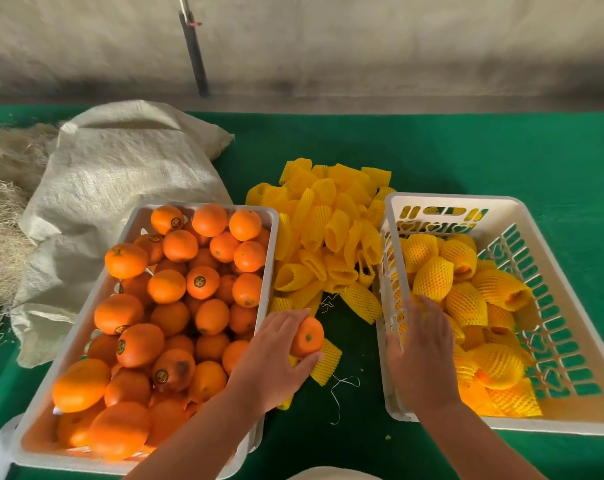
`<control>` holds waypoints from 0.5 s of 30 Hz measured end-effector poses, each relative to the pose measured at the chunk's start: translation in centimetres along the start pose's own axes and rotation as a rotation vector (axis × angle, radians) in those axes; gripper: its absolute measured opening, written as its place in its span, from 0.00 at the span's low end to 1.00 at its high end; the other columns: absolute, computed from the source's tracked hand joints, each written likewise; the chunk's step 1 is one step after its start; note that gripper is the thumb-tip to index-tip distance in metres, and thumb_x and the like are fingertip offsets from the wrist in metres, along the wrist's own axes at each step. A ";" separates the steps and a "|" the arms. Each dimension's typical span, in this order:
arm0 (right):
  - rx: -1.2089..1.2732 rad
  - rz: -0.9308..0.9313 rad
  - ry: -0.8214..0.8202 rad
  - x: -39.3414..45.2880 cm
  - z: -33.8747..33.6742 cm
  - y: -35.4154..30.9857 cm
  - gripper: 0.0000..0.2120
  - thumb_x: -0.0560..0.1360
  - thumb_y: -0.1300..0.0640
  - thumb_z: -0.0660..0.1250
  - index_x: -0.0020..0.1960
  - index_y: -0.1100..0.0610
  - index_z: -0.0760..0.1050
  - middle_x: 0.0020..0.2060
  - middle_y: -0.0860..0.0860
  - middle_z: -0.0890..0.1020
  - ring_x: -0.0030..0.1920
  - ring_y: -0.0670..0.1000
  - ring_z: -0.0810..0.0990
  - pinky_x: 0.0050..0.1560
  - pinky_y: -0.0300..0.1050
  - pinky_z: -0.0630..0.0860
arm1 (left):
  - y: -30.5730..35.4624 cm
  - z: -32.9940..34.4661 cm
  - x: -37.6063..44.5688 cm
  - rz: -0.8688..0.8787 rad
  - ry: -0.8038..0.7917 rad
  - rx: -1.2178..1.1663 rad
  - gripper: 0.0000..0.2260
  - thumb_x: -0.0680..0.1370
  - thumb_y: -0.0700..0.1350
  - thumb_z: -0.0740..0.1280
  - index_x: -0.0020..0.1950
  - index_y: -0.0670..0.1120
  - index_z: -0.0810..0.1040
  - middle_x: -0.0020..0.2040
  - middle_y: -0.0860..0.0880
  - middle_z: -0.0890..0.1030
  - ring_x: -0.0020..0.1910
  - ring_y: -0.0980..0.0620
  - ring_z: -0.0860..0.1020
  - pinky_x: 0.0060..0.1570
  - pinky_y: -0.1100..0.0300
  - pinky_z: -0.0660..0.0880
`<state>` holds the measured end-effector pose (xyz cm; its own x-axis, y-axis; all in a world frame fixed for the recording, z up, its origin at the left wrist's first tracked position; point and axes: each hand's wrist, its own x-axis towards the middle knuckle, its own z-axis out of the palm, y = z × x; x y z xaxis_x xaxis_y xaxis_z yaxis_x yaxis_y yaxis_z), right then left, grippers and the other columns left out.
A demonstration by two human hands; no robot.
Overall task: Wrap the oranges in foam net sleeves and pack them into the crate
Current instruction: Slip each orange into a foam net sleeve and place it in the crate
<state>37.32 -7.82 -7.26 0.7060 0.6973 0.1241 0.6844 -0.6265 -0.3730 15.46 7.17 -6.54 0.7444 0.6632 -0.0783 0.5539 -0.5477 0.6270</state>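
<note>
My left hand (276, 355) grips a bare orange (307, 337) just right of the left white crate (269, 258), which is full of bare oranges (176, 299). A pile of yellow foam net sleeves (328, 233) lies between the two crates, and one sleeve (326, 362) lies under the held orange. My right hand (422, 355) reaches over the near left wall of the right white crate (543, 258), fingers spread, touching the sleeved oranges (467, 292) inside. It holds nothing.
A green cloth (467, 154) covers the table. A woven white sack (113, 181) lies behind the left crate, with straw-like fibre (2, 202) at the far left. A dark pole (195, 53) stands by the back wall. Loose threads (342, 389) lie between the crates.
</note>
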 end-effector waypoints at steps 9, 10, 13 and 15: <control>0.085 -0.290 -0.267 5.5 2.7 -7.2 0.24 0.85 0.54 0.63 0.80 0.54 0.64 0.79 0.52 0.65 0.81 0.54 0.59 0.78 0.46 0.58 | 0.0 0.2 0.0 0.021 0.029 0.051 0.36 0.76 0.72 0.64 0.79 0.65 0.55 0.74 0.64 0.64 0.69 0.65 0.61 0.67 0.64 0.62; 0.098 -0.291 -0.297 6.3 3.2 -7.8 0.25 0.85 0.55 0.63 0.80 0.54 0.63 0.80 0.52 0.64 0.81 0.54 0.58 0.78 0.47 0.59 | 0.0 0.3 0.0 0.022 0.032 0.057 0.36 0.76 0.72 0.65 0.80 0.65 0.55 0.75 0.64 0.64 0.70 0.63 0.61 0.67 0.64 0.62; 0.085 -0.290 -0.394 8.5 4.6 -9.3 0.26 0.85 0.57 0.62 0.81 0.52 0.61 0.81 0.52 0.61 0.82 0.54 0.55 0.78 0.50 0.61 | -0.1 0.4 0.1 0.023 0.030 0.063 0.36 0.76 0.71 0.64 0.80 0.65 0.53 0.76 0.64 0.63 0.73 0.62 0.61 0.68 0.65 0.60; 0.063 -0.263 -0.490 9.6 5.4 -10.0 0.26 0.85 0.57 0.60 0.82 0.52 0.59 0.82 0.52 0.58 0.82 0.55 0.52 0.80 0.53 0.58 | -0.2 0.4 0.2 0.028 0.026 0.059 0.36 0.76 0.72 0.64 0.79 0.66 0.52 0.75 0.64 0.62 0.71 0.65 0.60 0.68 0.67 0.59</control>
<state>36.21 7.01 -7.28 0.3356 0.9170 -0.2156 0.8030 -0.3982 -0.4434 15.64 7.21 -7.00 0.7502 0.6599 -0.0409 0.5547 -0.5945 0.5822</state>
